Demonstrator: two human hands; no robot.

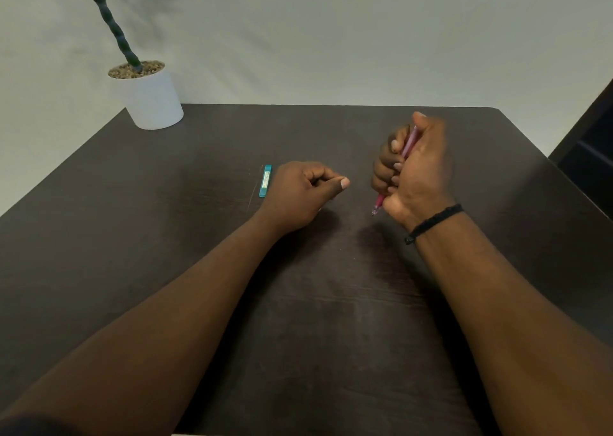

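Observation:
My right hand [414, 170] grips a pink pen [407, 145] in its fist above the dark table [166, 236]. The pen's tip pokes out below the fist and points down toward me, while my thumb sits on its top end. My left hand [298, 193] rests on the table left of the right hand, with fingers curled and the thumb against the forefinger; whether something small is pinched there is not visible. A small teal case [266, 180] lies flat on the table just left of my left hand.
A white pot [151, 100] with a plant and pebbles stands on the table's far left corner. A pale wall rises behind the table. A dark piece of furniture [590, 150] stands off the table's right edge.

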